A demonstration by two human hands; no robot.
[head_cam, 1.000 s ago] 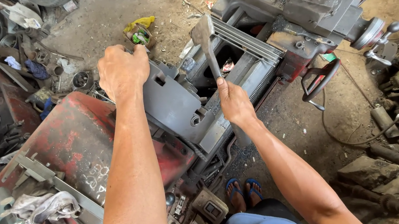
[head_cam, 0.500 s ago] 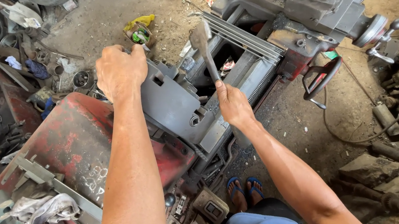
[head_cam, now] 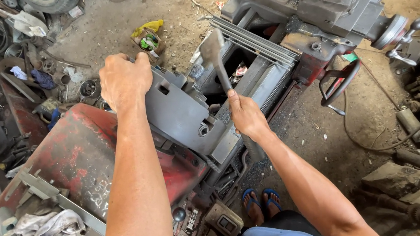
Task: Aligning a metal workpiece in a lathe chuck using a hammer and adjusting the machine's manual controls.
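My left hand grips the top edge of a grey metal machine housing that sits at the end of a lathe bed. My right hand holds the handle of a worn paintbrush. Its bristles point up over the dark opening in the bed, just left of the bed's long grey rails. A red metal cover lies under my left forearm.
The lathe carriage with handwheels stands at upper right. A black handwheel juts out at the bed's side. Scrap parts and rags crowd the left. A small green-and-yellow box lies on the dirt floor. My sandalled feet are below.
The right hand has tilted the brush a little, bringing its bristles up and left over the bed opening. The left hand has stayed on the housing.
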